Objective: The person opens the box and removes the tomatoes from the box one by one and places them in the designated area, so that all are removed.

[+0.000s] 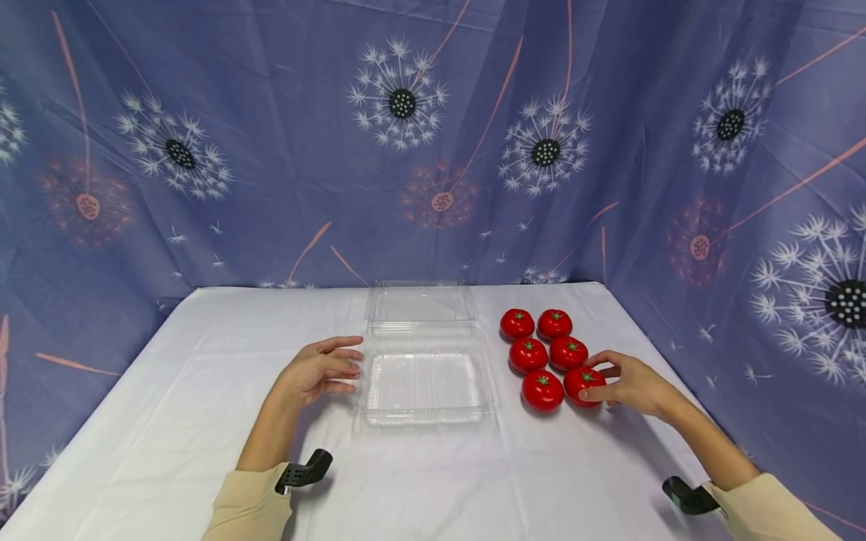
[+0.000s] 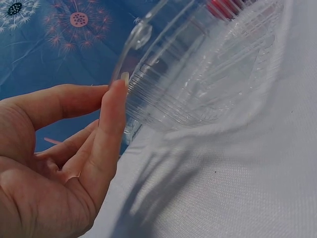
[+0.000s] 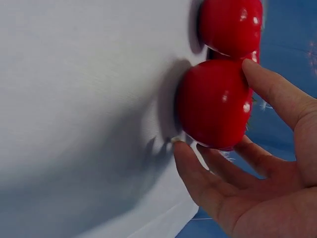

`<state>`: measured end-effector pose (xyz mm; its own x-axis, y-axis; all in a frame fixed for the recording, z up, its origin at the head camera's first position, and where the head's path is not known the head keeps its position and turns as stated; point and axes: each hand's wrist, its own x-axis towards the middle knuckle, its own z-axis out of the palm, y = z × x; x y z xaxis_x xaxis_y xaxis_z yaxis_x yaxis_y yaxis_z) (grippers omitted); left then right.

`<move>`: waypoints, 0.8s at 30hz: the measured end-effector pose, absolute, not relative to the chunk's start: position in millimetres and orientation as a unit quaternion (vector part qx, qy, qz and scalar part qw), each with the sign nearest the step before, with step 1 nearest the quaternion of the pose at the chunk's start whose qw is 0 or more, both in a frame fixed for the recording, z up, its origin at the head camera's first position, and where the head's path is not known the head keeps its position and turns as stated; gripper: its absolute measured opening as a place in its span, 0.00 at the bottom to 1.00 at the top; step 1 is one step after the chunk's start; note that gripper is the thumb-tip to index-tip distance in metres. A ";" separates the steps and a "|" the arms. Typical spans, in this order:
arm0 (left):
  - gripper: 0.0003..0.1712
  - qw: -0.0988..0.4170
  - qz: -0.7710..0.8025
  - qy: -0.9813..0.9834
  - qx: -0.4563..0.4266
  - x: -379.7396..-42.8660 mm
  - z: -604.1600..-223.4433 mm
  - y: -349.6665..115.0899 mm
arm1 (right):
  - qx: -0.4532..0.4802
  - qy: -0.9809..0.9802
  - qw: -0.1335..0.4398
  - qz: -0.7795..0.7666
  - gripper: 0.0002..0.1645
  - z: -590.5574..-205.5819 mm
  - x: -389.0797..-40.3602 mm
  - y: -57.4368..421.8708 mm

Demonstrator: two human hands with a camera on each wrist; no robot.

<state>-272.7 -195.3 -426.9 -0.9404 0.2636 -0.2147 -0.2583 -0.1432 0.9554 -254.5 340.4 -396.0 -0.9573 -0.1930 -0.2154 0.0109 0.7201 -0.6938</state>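
Note:
An open clear plastic clamshell container (image 1: 428, 415) lies on the white tablecloth, its lid (image 1: 422, 306) folded back behind its base. At the base's left side, my left hand (image 1: 321, 370) pinches the rim between thumb and fingertips; the left wrist view shows the ridged clear wall (image 2: 163, 94) beside them. On the right, my right hand (image 1: 625, 383) holds the nearest right red tomato (image 1: 579, 382), thumb on one side and fingers round the other. The right wrist view shows this tomato (image 3: 213, 104) resting on the cloth, with the thumb tip against its skin.
Several other red tomatoes stand close together in two columns, among them the front left one (image 1: 542, 391) and the back left one (image 1: 517, 324). The white tablecloth (image 1: 406, 481) reaches back to a blue dandelion-print curtain (image 1: 304, 150), which also hangs at both sides.

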 end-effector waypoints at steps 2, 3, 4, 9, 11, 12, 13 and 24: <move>0.42 0.176 0.756 0.630 0.002 -272.8 -427.3 -195.7 | -0.052 0.918 0.139 -0.369 0.42 -392.2 -256.1 339.9; 0.42 0.178 0.757 0.629 0.004 -272.8 -427.5 -195.9 | -0.053 0.919 0.137 -0.367 0.42 -390.0 -257.2 339.0; 0.42 0.180 0.757 0.628 0.005 -272.9 -427.6 -196.1 | -0.054 0.922 0.130 -0.360 0.42 -387.4 -258.3 337.9; 0.43 0.185 0.755 0.629 0.014 -272.9 -427.5 -197.2 | -0.058 0.949 0.056 -0.305 0.39 -373.2 -266.6 324.9; 0.43 0.187 0.753 0.630 0.017 -272.8 -427.3 -197.7 | -0.058 0.956 0.019 -0.287 0.37 -368.9 -270.7 316.2; 0.43 0.187 0.752 0.631 0.019 -272.8 -427.4 -197.8 | -0.058 0.958 0.000 -0.282 0.35 -367.3 -272.7 311.3; 0.43 0.188 0.751 0.633 0.021 -272.8 -427.5 -198.0 | -0.056 0.959 -0.014 -0.279 0.34 -366.1 -274.5 306.0; 0.40 0.203 0.732 0.648 0.044 -273.3 -426.8 -205.5 | -0.076 0.953 -0.087 -0.279 0.25 -366.2 -288.5 241.1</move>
